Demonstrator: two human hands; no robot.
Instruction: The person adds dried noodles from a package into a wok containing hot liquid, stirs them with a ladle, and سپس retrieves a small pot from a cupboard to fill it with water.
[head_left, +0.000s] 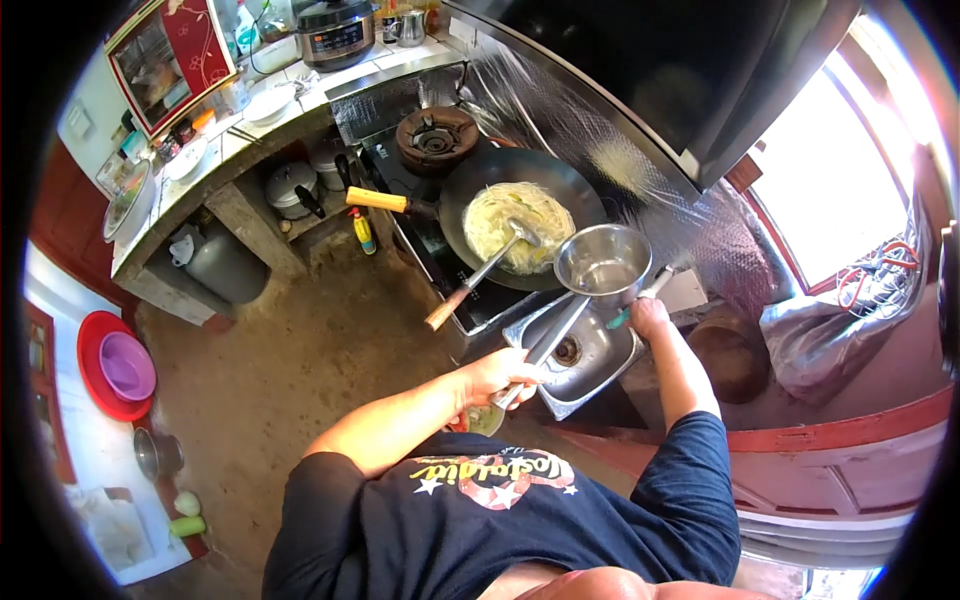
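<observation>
My left hand (506, 377) grips the handle of a metal ladle (604, 259), whose deep round bowl hangs over the back of the steel sink (607, 360), near the wok's rim. My right hand (649, 315) is closed around the tap (660, 283) or its teal fitting beside the sink; which part is hard to tell. A large dark wok (461, 180) with a yellow handle (377, 199) sits on the gas stove (480, 300). Inside it are pale noodles (517, 206) in liquid with green bits. A wooden-handled metal spatula (487, 270) rests in the wok, its handle over the rim.
A second burner (436, 139) stands behind the wok. The tiled counter (225, 150) at left carries a pressure cooker (335, 34) and plates (268, 103). A dark range hood (660, 67) overhangs the stove. A bowl (484, 420) is partly hidden below my left hand.
</observation>
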